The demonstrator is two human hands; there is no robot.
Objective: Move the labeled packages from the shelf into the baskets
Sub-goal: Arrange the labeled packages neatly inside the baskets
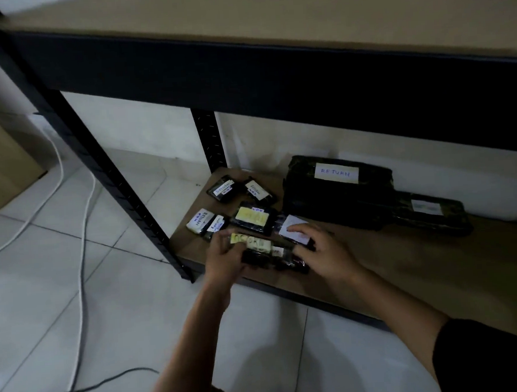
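Several black wrapped packages with paper labels lie on the low shelf board [406,256]. My left hand [224,258] grips a small black package with a yellow label [256,247] at the shelf's front edge. My right hand [321,249] rests with curled fingers on a black package with a white label [294,228] just right of it. Behind lie a yellow-labelled package [252,219], several small white-labelled ones [222,188] [258,190] [198,220], a large package marked RETURN [337,188] and a flat one [430,212]. No basket is in view.
A black metal shelf post [110,174] slants down at the left, another post [210,138] stands at the back. The upper shelf [272,43] overhangs the packages. White cables [81,237] and a dark cable [81,388] run over the tiled floor. A cardboard box [1,163] stands far left.
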